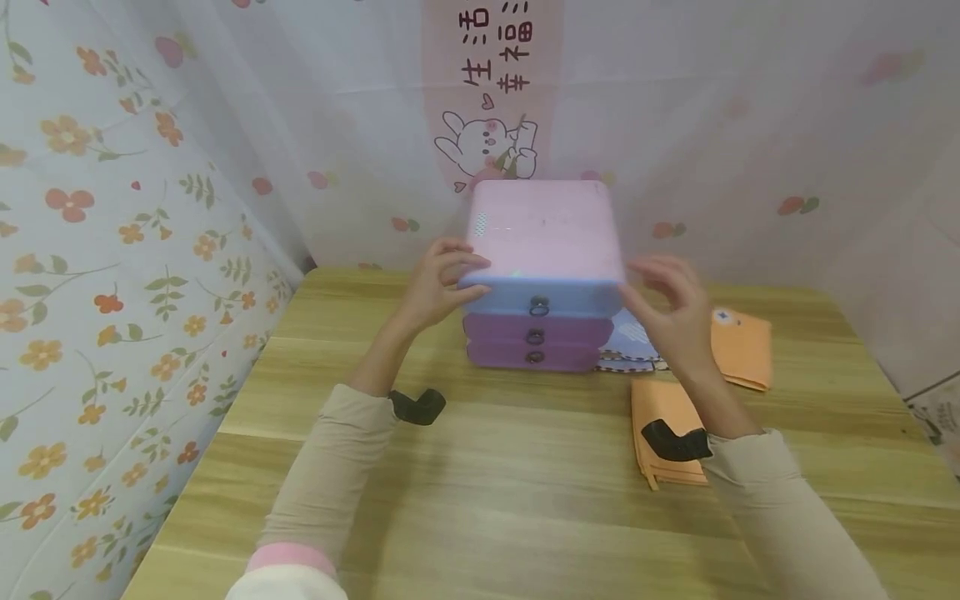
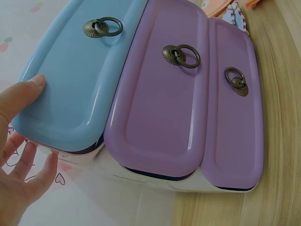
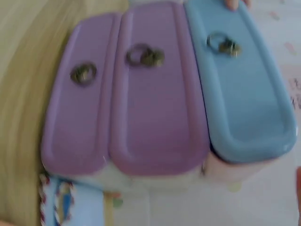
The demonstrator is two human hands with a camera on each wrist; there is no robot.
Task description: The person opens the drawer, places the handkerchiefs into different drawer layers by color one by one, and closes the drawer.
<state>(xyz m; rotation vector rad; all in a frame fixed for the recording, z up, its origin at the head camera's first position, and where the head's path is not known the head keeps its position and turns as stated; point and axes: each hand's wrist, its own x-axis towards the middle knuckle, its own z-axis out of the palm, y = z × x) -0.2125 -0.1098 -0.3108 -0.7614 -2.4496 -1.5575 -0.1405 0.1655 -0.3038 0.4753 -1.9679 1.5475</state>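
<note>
A small chest of drawers [image 1: 543, 233] stands at the back of the table, with a pink top, one blue drawer front [image 2: 80, 70] and two purple drawer fronts [image 2: 160, 103], each with a bronze ring pull. My left hand [image 1: 444, 279] grips the upper left corner of it. The left thumb [image 2: 23, 96] lies on the blue front while the other fingers bend against the side. At the upper right corner is my right hand [image 1: 675, 312], its fingers loosely bent and blurred. Only slivers of that hand show at the edges of the right wrist view.
Blue patterned cloths [image 1: 630, 342] lie beside the chest's right side. A folded orange cloth [image 1: 663, 400] lies under the right forearm, and another orange cloth [image 1: 742, 350] is farther right. A printed curtain [image 1: 360, 125] hangs behind the wooden table [image 1: 487, 500].
</note>
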